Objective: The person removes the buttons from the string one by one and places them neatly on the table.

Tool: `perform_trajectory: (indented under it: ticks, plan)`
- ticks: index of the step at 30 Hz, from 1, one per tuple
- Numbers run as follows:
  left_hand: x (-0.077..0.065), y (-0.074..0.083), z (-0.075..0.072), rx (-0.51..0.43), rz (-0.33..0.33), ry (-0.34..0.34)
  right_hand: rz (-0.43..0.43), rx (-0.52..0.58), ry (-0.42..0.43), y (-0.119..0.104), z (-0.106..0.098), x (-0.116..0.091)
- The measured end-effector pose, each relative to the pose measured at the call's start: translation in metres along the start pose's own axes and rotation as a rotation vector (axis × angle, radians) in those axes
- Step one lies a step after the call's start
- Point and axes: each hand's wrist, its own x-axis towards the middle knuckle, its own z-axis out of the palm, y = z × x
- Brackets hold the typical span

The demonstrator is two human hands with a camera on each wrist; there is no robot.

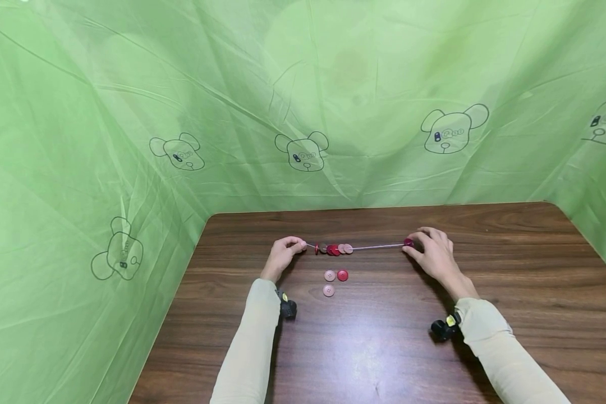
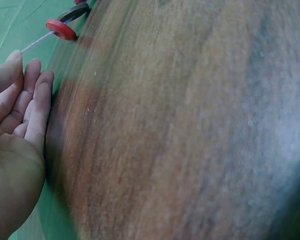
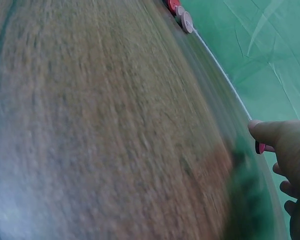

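A thin pale string (image 1: pixel 376 247) runs taut between the two hands over the far part of the table. My left hand (image 1: pixel 281 255) pinches its left end between thumb and forefinger. At the other end, the thumb and fingers of my right hand (image 1: pixel 434 255) pinch the string, with a dark red button (image 1: pixel 408 242) at the fingertips. Several buttons are threaded toward the left half: a red button (image 2: pixel 61 30), a dark button (image 2: pixel 74 12), more red buttons (image 1: pixel 333 250) and pale pink buttons (image 3: pixel 187 22). The right fingers partly hide the dark red button.
Nearer than the string, a red button (image 1: pixel 342 275) lies loose on the brown wooden table (image 1: pixel 373 325) with a pink button (image 1: pixel 330 275) beside it and another pink button (image 1: pixel 328 290) in front. Green printed cloth (image 1: pixel 363 112) hangs behind the table and along its sides.
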Motion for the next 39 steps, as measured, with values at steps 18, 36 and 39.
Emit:
perform_trajectory:
  ticks: [18,36,39]
  plan:
    - [-0.002,0.002,-0.001,-0.001,-0.016,-0.008,-0.014,0.013,0.031,-0.001,-0.004,-0.002]
    - [0.000,0.001,0.000,-0.007,0.000,-0.001,-0.222,0.023,0.050,-0.054,0.008,-0.002]
    - [0.000,0.001,0.000,-0.007,0.002,0.000,-0.245,0.023,0.033,-0.062,0.012,-0.004]
